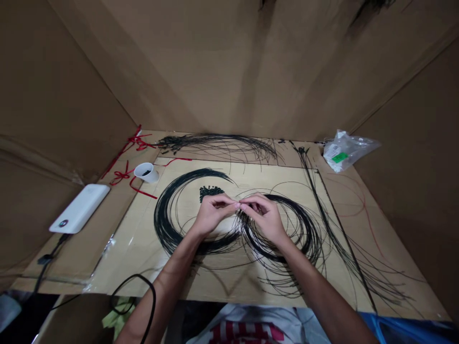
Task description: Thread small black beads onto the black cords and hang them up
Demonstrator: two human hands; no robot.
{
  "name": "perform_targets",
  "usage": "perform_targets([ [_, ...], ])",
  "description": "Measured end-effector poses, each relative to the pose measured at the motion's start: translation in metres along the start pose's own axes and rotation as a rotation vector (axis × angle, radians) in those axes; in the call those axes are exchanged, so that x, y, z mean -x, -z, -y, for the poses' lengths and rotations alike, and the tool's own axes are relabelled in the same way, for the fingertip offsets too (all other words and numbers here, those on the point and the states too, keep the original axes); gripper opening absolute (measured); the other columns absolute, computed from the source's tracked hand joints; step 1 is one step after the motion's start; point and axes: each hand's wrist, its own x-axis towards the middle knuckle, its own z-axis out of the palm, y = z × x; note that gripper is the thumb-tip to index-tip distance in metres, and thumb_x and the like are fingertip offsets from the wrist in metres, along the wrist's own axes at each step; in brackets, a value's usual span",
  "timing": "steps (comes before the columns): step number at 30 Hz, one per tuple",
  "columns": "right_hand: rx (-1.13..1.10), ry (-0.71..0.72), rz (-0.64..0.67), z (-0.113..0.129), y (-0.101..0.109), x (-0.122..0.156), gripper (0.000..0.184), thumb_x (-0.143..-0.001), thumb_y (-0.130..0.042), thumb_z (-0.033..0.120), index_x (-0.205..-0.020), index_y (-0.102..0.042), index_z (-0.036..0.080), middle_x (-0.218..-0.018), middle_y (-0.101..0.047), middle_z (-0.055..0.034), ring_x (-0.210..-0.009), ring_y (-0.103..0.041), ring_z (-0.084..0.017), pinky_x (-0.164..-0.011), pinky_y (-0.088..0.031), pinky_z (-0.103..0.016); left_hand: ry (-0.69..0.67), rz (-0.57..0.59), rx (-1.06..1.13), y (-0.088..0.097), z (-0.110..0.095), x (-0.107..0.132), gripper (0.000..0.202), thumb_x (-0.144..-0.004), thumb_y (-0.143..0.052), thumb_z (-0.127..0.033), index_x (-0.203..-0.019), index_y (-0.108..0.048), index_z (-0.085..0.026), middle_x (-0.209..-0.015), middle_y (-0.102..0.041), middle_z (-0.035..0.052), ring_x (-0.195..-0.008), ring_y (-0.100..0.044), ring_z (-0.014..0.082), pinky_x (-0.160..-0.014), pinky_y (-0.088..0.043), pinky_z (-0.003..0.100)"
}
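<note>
Black-looking wires [161,222] in circular swirls

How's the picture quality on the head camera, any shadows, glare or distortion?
In the head view, the lighting is soft and even, a faint shadow falls beneath the left forearm onto the cardboard sheet, glare shows only on the plastic bag, and wide-angle distortion stretches the edges.

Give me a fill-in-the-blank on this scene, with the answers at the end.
The left hand and right hand meet at their ____ above coiled thin black wires. The white cup lies on its ____. The cord beside it is ____. The clear plastic bag bears a ____ label.

Missing words: fingertips; side; red; green.
</note>
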Motion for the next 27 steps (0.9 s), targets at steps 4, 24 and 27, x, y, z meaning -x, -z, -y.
perform_targets([
  [4,0.008,0.019,-0.026,-0.0025,-0.0022,0.0027,0.022,-0.096,-0.078,0.041,-0.084,-0.080,0.023,-0.081,-0.069,-0.0048,-0.073,-0.056,-0.021,-0.066,-0.042,-0.035,0.019,-0.012,0.038,0.0011,0.0038,-0.0003,0.030,-0.072,-0.097,-0.043,-0.078,-0.085,-0.016,-0.081,-0.080,0.0087,-0.076,-0.071,0.0187,-0.076,-0.058,0.032],
  [24,-0.034,-0.026,0.050,-0.0059,0.0000,0.0019,0.031,-0.096,-0.077,0.052,-0.085,-0.077,0.023,-0.087,-0.069,-0.0053,-0.081,-0.061,-0.022,-0.073,-0.047,-0.035,0.053,-0.109,0.131,-0.0005,0.0019,-0.0020,0.034,-0.067,-0.100,-0.043,-0.078,-0.083,-0.015,-0.078,-0.077,0.0053,-0.070,-0.065,0.0138,-0.068,-0.051,0.025],
  [27,-0.043,-0.052,0.078,-0.0055,0.0027,-0.0009,0.034,-0.096,-0.077,0.054,-0.083,-0.076,0.023,-0.086,-0.070,-0.0057,-0.082,-0.062,-0.023,-0.075,-0.048,-0.036,0.059,-0.196,0.173,0.0047,0.0027,-0.0038,0.033,-0.067,-0.100,-0.044,-0.078,-0.083,-0.017,-0.078,-0.077,0.0045,-0.068,-0.063,0.0126,-0.064,-0.047,0.024],
])
